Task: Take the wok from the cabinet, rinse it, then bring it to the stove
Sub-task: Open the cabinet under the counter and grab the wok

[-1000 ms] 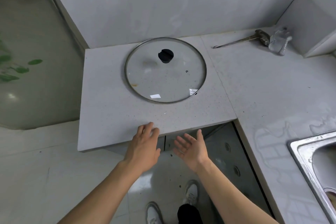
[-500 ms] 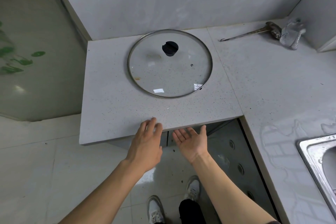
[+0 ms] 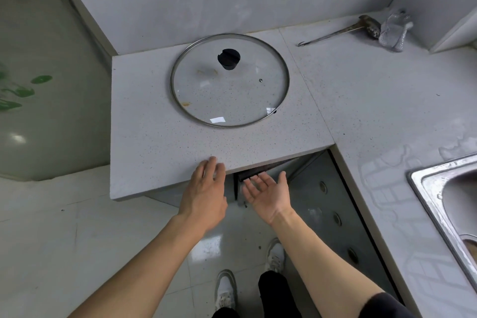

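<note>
Below, both arms reached forward from the bottom of the view toward the front edge of the counter [image 3: 154,152].
Left hand: the left hand [image 3: 205,193] was turned palm down, its fingers straight and slightly spread, the fingertips lying over the counter's front edge; it held nothing.
Right hand: the right hand [image 3: 268,192] was turned palm up, fingers loosely extended and apart, thumb out to the right, pointing into the dark gap beneath the counter; it held nothing.
Cabinet: the cabinet [image 3: 322,199] stood below the counter, its grey front running back along the right, with a shadowed opening just ahead of the right fingertips.
Wok: it could not be seen anywhere in the view.
Lid: a glass lid [image 3: 253,100] with a black knob lay flat on the counter, well behind the hands.
Sink: a steel sink [image 3: 426,188] sat at the right edge.
Ladle: a metal ladle [image 3: 335,33] lay at the far back right, beside a crumpled plastic bag [image 3: 393,31].
</note>
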